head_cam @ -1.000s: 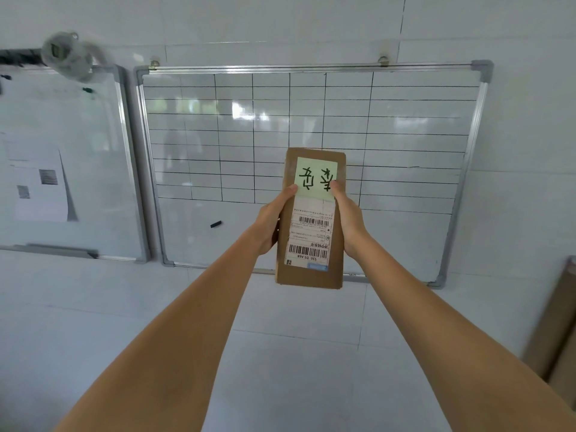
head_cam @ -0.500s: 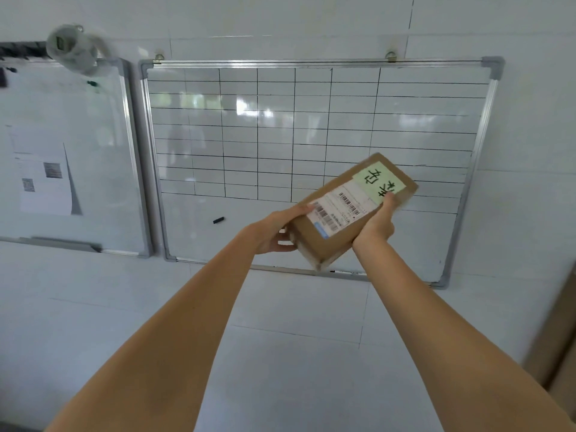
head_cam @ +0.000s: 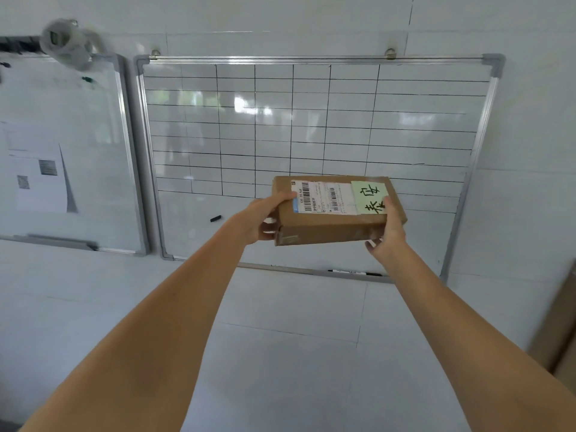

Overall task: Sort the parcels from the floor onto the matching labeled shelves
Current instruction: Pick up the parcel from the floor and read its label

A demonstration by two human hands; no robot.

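Note:
A flat brown cardboard parcel (head_cam: 330,226) is held out in front of me at arm's length, lying sideways with its long side level. On its top face are a white barcode label and a pale green note with handwritten characters. My left hand (head_cam: 261,219) grips the parcel's left end, thumb on top. My right hand (head_cam: 388,235) grips the right end, thumb on the green note. No shelves are in view.
A gridded whiteboard (head_cam: 311,126) hangs on the white tiled wall straight ahead, with markers on its tray. A second whiteboard (head_cam: 71,151) with pinned paper hangs to the left. Brown cardboard (head_cam: 558,322) leans at the right edge.
The parcel has turned from upright to lying sideways, green note now at the right. Both hands stayed on it and shifted slightly right.

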